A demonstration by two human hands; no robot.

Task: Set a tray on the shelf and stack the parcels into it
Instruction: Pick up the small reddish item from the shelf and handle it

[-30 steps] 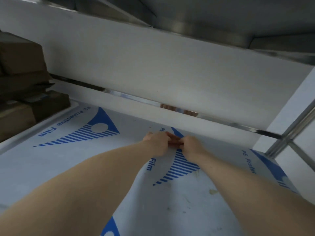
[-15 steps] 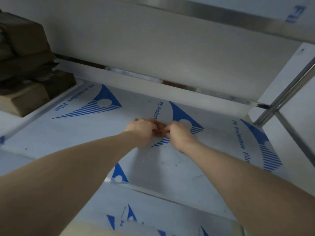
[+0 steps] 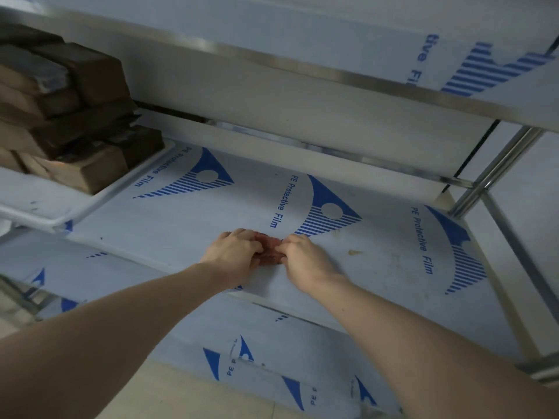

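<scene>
Both hands meet over the shelf [image 3: 187, 219], near its front edge. The left hand [image 3: 234, 255] and right hand [image 3: 307, 260] have their fingers curled inward, knuckles almost touching — whether they pinch anything between them cannot be told. The white tray [image 3: 90, 204] sits on the shelf's left end, and brown parcels [image 3: 69, 116] lie stacked in it, several layers high. The shelf wears blue-printed protective film; a metal post [image 3: 496, 170] stands at the shelf's right rear corner.

White flat plastic tray [image 3: 90, 204] sits at shelf's left end on film-covered metal shelf [image 3: 211, 213]; brown paper-wrapped rectangular parcels [image 3: 66, 116] stacked several layers inside.
</scene>
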